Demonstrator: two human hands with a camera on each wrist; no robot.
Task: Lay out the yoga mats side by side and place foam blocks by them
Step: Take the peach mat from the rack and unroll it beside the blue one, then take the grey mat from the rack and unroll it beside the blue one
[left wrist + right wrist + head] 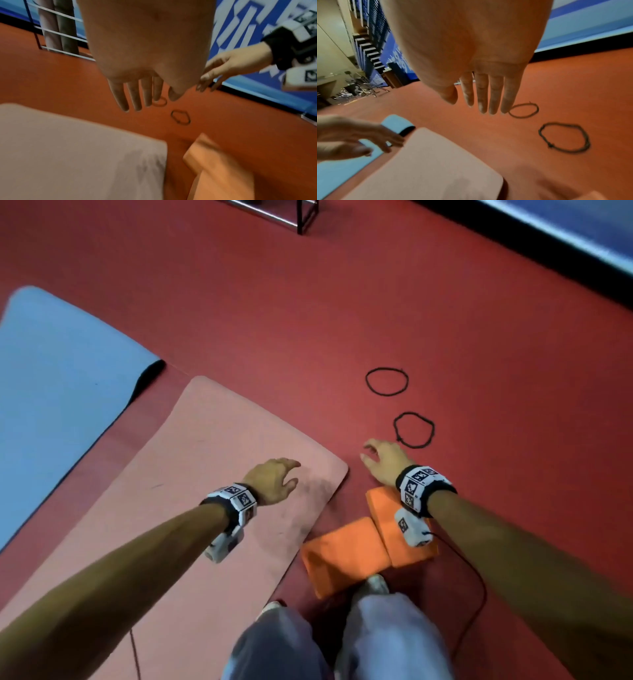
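A pink yoga mat (pixel 205 474) lies unrolled on the red floor, and a blue mat (pixel 51 378) lies flat to its left. Two orange foam blocks (pixel 346 553) (pixel 387 518) sit on the floor by the pink mat's right corner, just ahead of my feet. My left hand (pixel 277 477) hovers over the pink mat's near corner, fingers straight and empty. My right hand (pixel 380 457) hangs above the floor beyond the blocks, fingers relaxed, holding nothing. In the left wrist view the pink mat (pixel 77 155) and a block (pixel 219 169) show below the fingers (pixel 135 94).
Two black elastic loops (pixel 387 381) (pixel 414 429) lie on the floor to the right of the pink mat. A metal rack leg (pixel 303 217) stands at the far end. A blue wall panel (pixel 582 231) runs along the right. A thin cable (pixel 476 594) trails by my right leg.
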